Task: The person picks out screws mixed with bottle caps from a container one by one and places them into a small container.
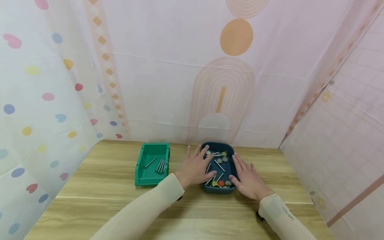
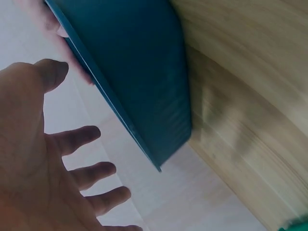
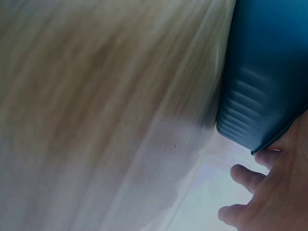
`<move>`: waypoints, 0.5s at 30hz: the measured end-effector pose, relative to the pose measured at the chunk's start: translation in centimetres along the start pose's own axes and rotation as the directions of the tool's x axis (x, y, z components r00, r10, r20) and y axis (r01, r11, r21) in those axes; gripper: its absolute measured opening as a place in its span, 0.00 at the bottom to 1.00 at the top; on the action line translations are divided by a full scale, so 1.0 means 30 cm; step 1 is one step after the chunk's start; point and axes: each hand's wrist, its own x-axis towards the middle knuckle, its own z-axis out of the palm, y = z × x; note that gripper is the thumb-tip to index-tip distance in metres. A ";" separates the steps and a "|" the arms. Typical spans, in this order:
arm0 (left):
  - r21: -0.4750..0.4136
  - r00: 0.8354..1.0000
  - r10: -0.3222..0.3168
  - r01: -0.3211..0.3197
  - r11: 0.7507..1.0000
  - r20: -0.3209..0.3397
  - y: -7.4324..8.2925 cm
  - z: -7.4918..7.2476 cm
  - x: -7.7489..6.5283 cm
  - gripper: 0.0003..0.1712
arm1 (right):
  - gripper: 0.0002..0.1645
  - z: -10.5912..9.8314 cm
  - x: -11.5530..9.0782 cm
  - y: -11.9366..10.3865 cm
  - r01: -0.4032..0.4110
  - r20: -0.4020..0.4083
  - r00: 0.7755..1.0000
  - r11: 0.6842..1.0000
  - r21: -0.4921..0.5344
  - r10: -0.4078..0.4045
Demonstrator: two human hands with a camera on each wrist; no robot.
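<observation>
A dark blue basin [image 1: 218, 191] stands at the back of the table, right of middle. In it lie several slim metal pins like nails or bolts [image 1: 220, 166], and several round caps [image 1: 221, 183], some silvery, others yellow or orange. My left hand [image 1: 193, 168] spreads its fingers over the basin's left side; the left wrist view shows that palm [image 2: 33, 168] apart from the basin wall [image 2: 130, 72]. Along the right rim my right hand [image 1: 249, 178] rests with fingers extended. In the right wrist view its fingers [image 3: 248, 178] are at the basin's edge [image 3: 269, 96].
Left of the basin stands a green open-front bin [image 1: 147, 181] with several similar metal pins [image 1: 161, 165] in it. Both stand on a wood-grain table [image 1: 99, 200]. A patterned cloth [image 1: 162, 83] hangs right behind the table's back edge, with more cloth at both sides.
</observation>
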 end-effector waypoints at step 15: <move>0.180 0.973 0.016 -0.059 0.982 0.229 0.129 -0.019 0.135 0.46 | 0.54 0.006 0.001 0.010 -0.005 0.015 1.000 1.000 0.018 0.005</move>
